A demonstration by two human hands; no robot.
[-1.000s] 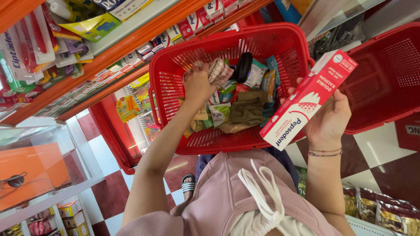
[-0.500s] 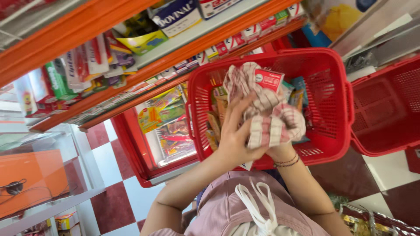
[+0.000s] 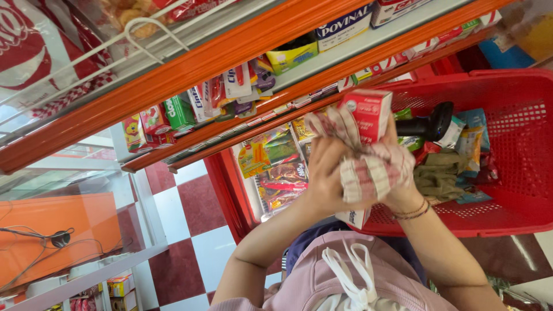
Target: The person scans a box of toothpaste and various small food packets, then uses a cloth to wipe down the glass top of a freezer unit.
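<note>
Long red-and-white cardboard carton, wrapped in soft striped cloth, gripped upright over rigid red mesh plastic basket; left hand and right hand both clenched around cloth and carton, touching each other

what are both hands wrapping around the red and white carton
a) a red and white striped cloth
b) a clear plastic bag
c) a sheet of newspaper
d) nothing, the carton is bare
a: the left hand and right hand press a red and white striped cloth around the red and white carton, whose top end sticks out above the cloth, in front of the red basket.
</note>
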